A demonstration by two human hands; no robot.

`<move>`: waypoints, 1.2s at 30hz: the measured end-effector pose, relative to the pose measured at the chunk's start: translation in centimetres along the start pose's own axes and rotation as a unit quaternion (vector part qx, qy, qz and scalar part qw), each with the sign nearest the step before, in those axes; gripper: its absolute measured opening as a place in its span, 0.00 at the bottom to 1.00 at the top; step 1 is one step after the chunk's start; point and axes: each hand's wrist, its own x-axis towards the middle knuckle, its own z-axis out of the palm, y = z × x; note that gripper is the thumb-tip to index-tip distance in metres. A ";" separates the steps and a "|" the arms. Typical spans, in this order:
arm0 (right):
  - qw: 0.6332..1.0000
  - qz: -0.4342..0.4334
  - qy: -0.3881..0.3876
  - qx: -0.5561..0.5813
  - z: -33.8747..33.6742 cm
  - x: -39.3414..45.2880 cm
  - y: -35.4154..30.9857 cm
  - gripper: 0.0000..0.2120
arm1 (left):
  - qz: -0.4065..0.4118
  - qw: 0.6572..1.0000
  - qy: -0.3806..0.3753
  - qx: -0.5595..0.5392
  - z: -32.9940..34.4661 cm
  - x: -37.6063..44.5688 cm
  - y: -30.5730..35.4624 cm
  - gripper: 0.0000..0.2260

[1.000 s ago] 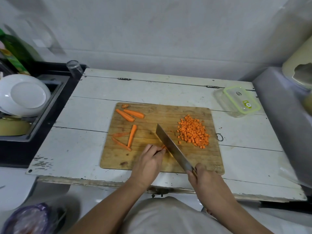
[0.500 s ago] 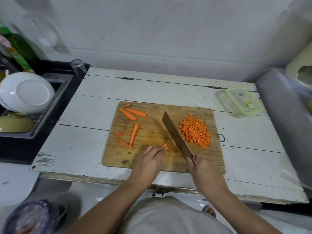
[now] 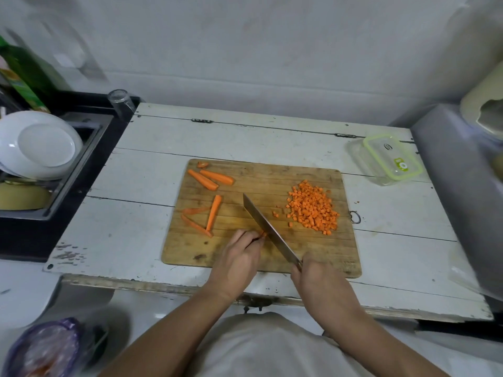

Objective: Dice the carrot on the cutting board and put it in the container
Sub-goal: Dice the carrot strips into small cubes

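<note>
Your left hand [image 3: 239,257] pinches the last stub of a carrot strip [image 3: 263,234] at lower centre of the cutting board [image 3: 272,183], fingers curled tight on it. Your right hand [image 3: 315,278] grips the knife [image 3: 268,229], whose blade runs diagonally up-left and sits just right of the stub, nearly touching your fingertips. The diced pile [image 3: 313,210] lies right of the blade; uncut strips [image 3: 211,180] wait upper left. The container [image 3: 386,159] stands upper right on the desk [image 3: 152,172], well apart from the board.
</note>
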 end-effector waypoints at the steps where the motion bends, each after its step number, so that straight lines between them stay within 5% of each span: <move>1: 1.000 -0.005 0.009 -0.003 0.1 0.7 -0.4 0.16 | -0.001 1.000 0.001 -0.001 -0.1 0.0 0.1 0.11; 9: 0.994 0.033 0.027 0.100 -0.9 1.2 2.3 0.14 | 0.007 1.000 0.000 -0.003 -0.9 -0.8 0.5 0.13; 24: 1.000 -0.009 -0.008 -0.004 -0.1 -0.2 0.0 0.14 | -0.006 1.000 0.002 -0.002 -1.1 -0.6 0.9 0.13; 32: 0.995 0.005 0.004 0.099 -0.7 0.9 1.4 0.15 | -0.009 0.999 -0.042 0.011 -1.4 -1.5 0.9 0.17; 36: 0.997 -0.037 0.005 0.062 -0.8 -0.6 2.5 0.14 | -0.008 1.000 -0.028 0.000 -1.3 -1.5 1.0 0.16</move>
